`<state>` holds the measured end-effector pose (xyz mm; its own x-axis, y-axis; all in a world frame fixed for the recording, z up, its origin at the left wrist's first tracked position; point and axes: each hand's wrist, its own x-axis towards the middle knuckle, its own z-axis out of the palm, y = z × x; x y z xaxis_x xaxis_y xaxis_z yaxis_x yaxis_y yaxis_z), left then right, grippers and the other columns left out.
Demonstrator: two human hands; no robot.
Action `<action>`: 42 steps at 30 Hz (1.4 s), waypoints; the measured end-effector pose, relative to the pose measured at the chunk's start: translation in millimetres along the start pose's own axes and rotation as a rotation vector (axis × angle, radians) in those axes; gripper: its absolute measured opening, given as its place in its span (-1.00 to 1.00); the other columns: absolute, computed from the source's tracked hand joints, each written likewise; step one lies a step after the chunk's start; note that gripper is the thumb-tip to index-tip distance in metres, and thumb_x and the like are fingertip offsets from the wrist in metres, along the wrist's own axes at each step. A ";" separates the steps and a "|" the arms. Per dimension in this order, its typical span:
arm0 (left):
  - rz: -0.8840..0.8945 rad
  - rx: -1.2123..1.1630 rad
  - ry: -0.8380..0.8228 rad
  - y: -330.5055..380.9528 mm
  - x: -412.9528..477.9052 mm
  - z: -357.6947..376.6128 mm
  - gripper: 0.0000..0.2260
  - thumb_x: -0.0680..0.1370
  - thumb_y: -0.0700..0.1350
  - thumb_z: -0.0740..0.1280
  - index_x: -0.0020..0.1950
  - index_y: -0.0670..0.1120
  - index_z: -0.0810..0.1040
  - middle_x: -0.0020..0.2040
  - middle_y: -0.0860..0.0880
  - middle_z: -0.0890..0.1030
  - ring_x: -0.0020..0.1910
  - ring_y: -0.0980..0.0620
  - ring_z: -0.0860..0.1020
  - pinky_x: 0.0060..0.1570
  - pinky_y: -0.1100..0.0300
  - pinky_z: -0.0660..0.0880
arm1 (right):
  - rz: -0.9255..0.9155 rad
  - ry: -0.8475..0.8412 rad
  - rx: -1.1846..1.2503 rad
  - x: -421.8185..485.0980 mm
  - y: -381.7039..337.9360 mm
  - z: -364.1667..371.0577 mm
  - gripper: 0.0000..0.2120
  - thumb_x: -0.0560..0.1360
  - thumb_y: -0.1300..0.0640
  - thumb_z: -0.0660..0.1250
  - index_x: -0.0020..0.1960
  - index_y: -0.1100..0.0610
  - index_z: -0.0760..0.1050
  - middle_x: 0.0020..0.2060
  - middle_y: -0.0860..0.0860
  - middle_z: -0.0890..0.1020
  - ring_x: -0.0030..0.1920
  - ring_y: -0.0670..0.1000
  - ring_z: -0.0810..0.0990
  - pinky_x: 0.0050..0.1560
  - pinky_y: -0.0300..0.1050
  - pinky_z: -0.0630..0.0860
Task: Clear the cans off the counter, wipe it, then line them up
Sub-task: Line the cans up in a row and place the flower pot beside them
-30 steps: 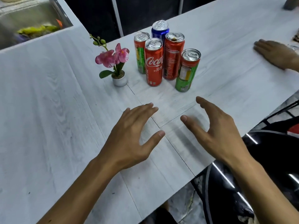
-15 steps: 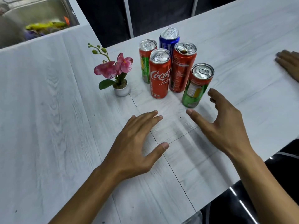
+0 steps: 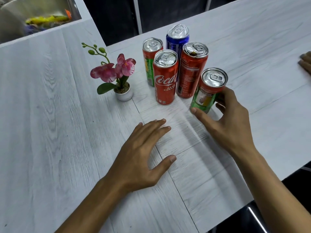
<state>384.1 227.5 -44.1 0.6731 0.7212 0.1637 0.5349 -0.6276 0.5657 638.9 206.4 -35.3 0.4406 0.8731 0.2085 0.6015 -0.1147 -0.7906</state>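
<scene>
Several slim cans stand clustered on the white wood-grain counter (image 3: 50,132): a red Coca-Cola can (image 3: 165,78) in front, a second red can (image 3: 191,71) right of it, a red-and-green can (image 3: 150,59) behind on the left, a blue can (image 3: 176,39) at the back. Nearest me on the right stands another red-and-green can (image 3: 207,91). My right hand (image 3: 225,118) wraps around its lower part, thumb on the left side and fingers curled behind it. My left hand (image 3: 143,157) hovers open over the counter, in front of the cans, holding nothing.
A small white pot with a pink orchid (image 3: 117,76) stands just left of the cans. A steel sink (image 3: 33,17) with yellow items lies at the far left. Another person's hand (image 3: 305,63) rests on the counter at the right edge. The counter's front edge drops to a dark floor.
My right hand has moved forward and closed around the nearest red-and-green can. My left hand has barely shifted. The other person's hand has slid further to the right edge of view.
</scene>
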 end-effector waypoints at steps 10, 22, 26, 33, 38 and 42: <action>0.015 0.032 -0.012 -4.6 4.8 7.2 -0.39 0.57 0.18 0.41 0.55 -0.02 0.40 0.60 0.06 0.33 0.61 0.10 0.21 0.56 -0.13 0.19 | -0.019 -0.001 0.024 9.4 11.4 4.8 -0.34 0.40 -0.15 0.59 0.38 0.01 0.43 0.14 -0.23 0.55 0.13 -0.28 0.52 0.02 -0.63 0.38; 0.010 0.061 -0.027 -4.9 6.4 9.7 -0.39 0.59 0.24 0.35 0.56 -0.01 0.40 0.60 0.06 0.31 0.61 0.10 0.21 0.56 -0.12 0.18 | 0.007 -0.006 0.010 4.1 14.2 -6.0 -0.42 0.34 -0.13 0.63 0.25 0.00 0.50 0.05 -0.18 0.63 -0.04 -0.33 0.60 -0.01 -0.59 0.43; 0.001 0.069 -0.010 -4.1 6.9 3.8 -0.39 0.59 0.25 0.33 0.56 0.00 0.39 0.60 0.07 0.31 0.61 0.11 0.20 0.57 -0.11 0.18 | -0.009 -0.020 0.007 0.6 7.4 -8.5 -0.40 0.33 -0.15 0.61 0.27 0.00 0.50 0.06 -0.17 0.62 0.00 -0.22 0.60 -0.03 -0.60 0.43; -0.035 0.058 0.006 0.8 -8.5 -0.4 -0.40 0.59 0.28 0.31 0.57 0.04 0.37 0.61 0.11 0.28 0.62 0.16 0.16 0.58 -0.07 0.16 | -0.050 -0.096 -0.003 -13.2 -5.8 -9.2 -0.36 0.31 -0.19 0.58 0.30 -0.01 0.49 0.13 -0.10 0.65 0.08 -0.13 0.63 0.04 -0.43 0.48; -0.077 0.078 0.047 -9.6 -21.7 -21.3 -0.40 0.59 0.28 0.31 0.57 0.06 0.36 0.61 0.14 0.28 0.61 0.19 0.15 0.59 -0.04 0.15 | -0.108 -0.160 0.031 -14.9 -31.1 5.4 -0.38 0.32 -0.18 0.58 0.29 -0.02 0.49 0.12 -0.12 0.66 0.13 -0.13 0.63 0.10 -0.39 0.50; -0.120 0.065 0.091 -17.2 -40.8 -34.2 -0.40 0.58 0.27 0.31 0.57 0.06 0.37 0.60 0.15 0.29 0.61 0.18 0.17 0.58 -0.07 0.16 | -0.136 -0.199 0.051 -21.0 -51.6 18.2 -0.40 0.33 -0.18 0.57 0.28 -0.07 0.47 0.11 -0.19 0.64 0.12 -0.19 0.62 0.10 -0.47 0.48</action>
<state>330.0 218.9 -32.8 0.5551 0.8137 0.1724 0.6424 -0.5511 0.5326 586.5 202.6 -9.3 0.2147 0.9558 0.2011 0.6098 0.0296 -0.7920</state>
